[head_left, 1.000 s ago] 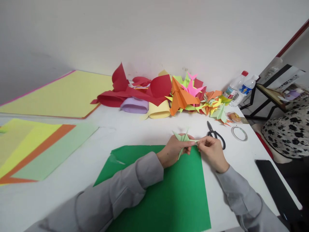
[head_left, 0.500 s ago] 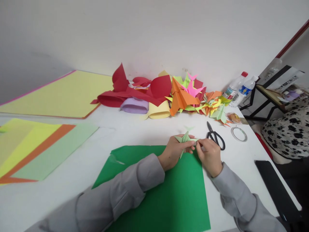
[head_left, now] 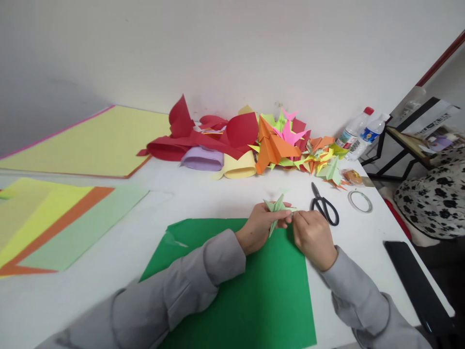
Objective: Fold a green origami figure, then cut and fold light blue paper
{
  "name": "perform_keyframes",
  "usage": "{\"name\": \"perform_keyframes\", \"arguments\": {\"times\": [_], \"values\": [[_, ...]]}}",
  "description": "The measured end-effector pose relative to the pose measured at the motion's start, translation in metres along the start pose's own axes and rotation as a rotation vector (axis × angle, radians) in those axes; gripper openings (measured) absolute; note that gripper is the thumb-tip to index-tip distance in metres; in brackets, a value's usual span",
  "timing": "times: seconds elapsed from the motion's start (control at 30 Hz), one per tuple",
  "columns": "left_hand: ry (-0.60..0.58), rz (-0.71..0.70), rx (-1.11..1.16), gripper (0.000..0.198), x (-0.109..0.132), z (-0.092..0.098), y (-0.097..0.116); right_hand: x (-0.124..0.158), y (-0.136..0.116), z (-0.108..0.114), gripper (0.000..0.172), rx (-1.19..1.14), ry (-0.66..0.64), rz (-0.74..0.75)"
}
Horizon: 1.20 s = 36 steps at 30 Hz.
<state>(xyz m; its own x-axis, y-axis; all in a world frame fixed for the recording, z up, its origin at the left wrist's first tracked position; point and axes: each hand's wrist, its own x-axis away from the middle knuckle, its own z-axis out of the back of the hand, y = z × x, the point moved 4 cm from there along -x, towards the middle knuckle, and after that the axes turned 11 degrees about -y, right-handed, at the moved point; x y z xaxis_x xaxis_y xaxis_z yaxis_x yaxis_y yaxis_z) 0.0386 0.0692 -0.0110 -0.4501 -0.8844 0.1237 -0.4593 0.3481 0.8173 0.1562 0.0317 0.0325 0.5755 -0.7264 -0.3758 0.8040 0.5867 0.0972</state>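
Note:
A pale green origami bird (head_left: 277, 207) with pointed wings is held over the top edge of a green paper sheet (head_left: 254, 295). My left hand (head_left: 256, 228) is closed around its body, thumb on top. At the bird's right wing tip, my right hand (head_left: 313, 237) is closed in a pinch; its fingertips are partly hidden. Just beyond the right hand lie black-handled scissors (head_left: 324, 206), blades pointing away. A roll of clear tape (head_left: 360, 201) rests to their right.
Folded paper birds and planes (head_left: 276, 145) are heaped by the wall beside red paper shapes (head_left: 203, 138). Coloured sheets (head_left: 54, 223) lie at left. Two plastic bottles (head_left: 366, 135) stand back right, and a black flat object (head_left: 414, 286) sits at the right edge.
My right hand has shifted slightly left, closer to my left hand, and its fingers have curled in more. The bird has tilted a little in the left hand.

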Motion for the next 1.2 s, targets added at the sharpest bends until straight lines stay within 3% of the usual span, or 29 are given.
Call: {"name": "perform_keyframes", "arguments": {"times": [0.1, 0.27, 0.4, 0.5, 0.73, 0.93, 1.2], "values": [[0.006, 0.011, 0.029, 0.034, 0.0, 0.0, 0.002, 0.002, 0.004, 0.001, 0.026, -0.22, 0.045, -0.073], [0.062, 0.067, 0.098, 0.031, -0.001, 0.003, 0.006, 0.008, 0.029, -0.006, 0.019, -0.932, 0.181, -0.515], [0.05, 0.06, 0.082, 0.031, -0.002, 0.004, 0.006, 0.006, 0.034, -0.018, 0.023, -1.445, 0.083, -0.679], [0.011, 0.047, 0.064, 0.032, -0.002, 0.002, 0.004, 0.005, 0.028, -0.024, 0.029, -1.642, -0.011, -0.727], [-0.019, 0.04, 0.003, 0.03, -0.003, 0.003, 0.001, 0.005, 0.027, -0.029, 0.031, -1.67, -0.026, -0.749], [-0.03, 0.034, -0.057, 0.029, -0.003, 0.003, 0.001, 0.004, 0.038, -0.018, 0.035, -1.541, 0.047, -0.733], [-0.066, 0.001, -0.131, 0.027, -0.001, -0.003, 0.005, 0.002, 0.043, -0.016, 0.033, -1.48, -0.003, -0.773]]}}
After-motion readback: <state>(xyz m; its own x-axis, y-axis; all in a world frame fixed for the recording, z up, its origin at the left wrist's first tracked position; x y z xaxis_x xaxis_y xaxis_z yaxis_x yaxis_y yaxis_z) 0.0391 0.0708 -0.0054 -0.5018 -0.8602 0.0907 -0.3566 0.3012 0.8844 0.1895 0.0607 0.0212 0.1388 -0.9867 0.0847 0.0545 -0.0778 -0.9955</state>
